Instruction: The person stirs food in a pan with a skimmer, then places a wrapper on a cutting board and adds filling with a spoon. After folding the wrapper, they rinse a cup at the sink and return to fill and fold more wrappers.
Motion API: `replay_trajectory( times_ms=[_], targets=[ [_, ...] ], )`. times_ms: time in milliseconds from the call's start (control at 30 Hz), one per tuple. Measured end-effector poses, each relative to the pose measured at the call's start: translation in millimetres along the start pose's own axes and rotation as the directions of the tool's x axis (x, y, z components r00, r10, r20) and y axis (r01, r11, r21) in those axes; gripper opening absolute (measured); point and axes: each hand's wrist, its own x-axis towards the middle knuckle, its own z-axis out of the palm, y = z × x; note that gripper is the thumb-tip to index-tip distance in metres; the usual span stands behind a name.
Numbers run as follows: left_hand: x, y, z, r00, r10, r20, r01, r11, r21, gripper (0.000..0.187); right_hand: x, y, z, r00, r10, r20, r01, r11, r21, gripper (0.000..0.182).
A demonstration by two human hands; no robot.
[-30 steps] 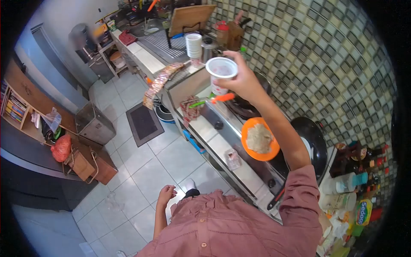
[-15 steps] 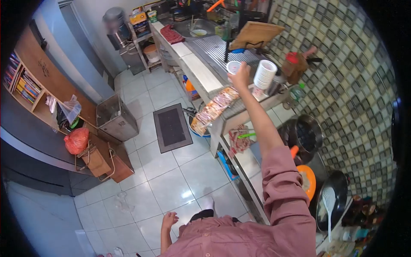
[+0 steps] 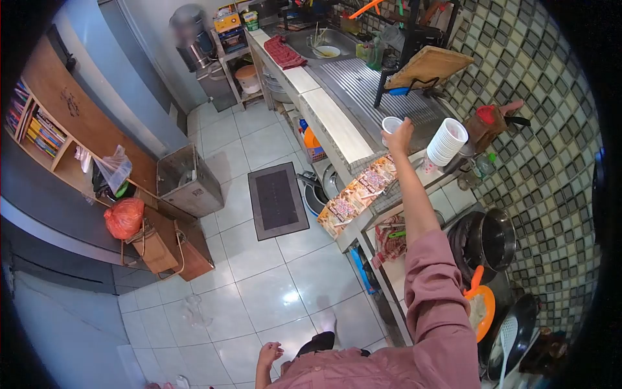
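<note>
My right hand is stretched out over the counter and grips a white cup by its rim side. Just right of it stands a tall stack of white cups. A printed sheet of packaging lies along the counter edge, below the held cup. My left hand hangs low at the bottom of the view, near my body, with its fingers curled; whether anything is in it is too small to tell.
A wooden cutting board leans on a rack beside the ridged drainer. A sink with a bowl is farther back. Pans and an orange strainer stand on the right. A dark mat lies on the floor.
The view has shifted, so the counter and its things appear farther right and lower. My right hand still holds the cup near the stack.
</note>
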Motion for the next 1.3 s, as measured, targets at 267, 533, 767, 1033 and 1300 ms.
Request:
replay_trajectory(
  times_ms=[267,533,767,1033,1300],
  targets=[
    [7.4,25.6,12.8,0.998,0.066,0.023,-0.066,0.998,0.002,0.023,-25.2,-29.6,-26.9,0.997,0.01,-0.077,-0.017,0.995,-0.094,0.093],
    [29.8,54.7,37.5,0.955,0.273,0.119,-0.291,0.94,0.177,0.02,-170.6,-94.5,-153.8,0.98,-0.16,-0.122,0.2,0.832,0.518,0.027],
    [48.7,71.8,72.2,0.9,0.349,0.261,-0.432,0.797,0.423,0.028,-373.1,-21.6,-239.5,0.819,-0.165,0.549,-0.217,0.797,0.563,0.01],
    [22.1,77.0,117.2,0.879,0.408,0.246,-0.452,0.553,0.7,0.036,-482.9,65.4,-327.5,0.594,0.363,0.718,-0.734,0.609,0.3,0.015],
    [-11.7,59.5,119.7,0.754,0.547,0.363,-0.648,0.528,0.549,0.021,-470.7,126.8,-336.8,0.794,0.49,0.36,-0.588,0.77,0.249,0.022]
  ],
)
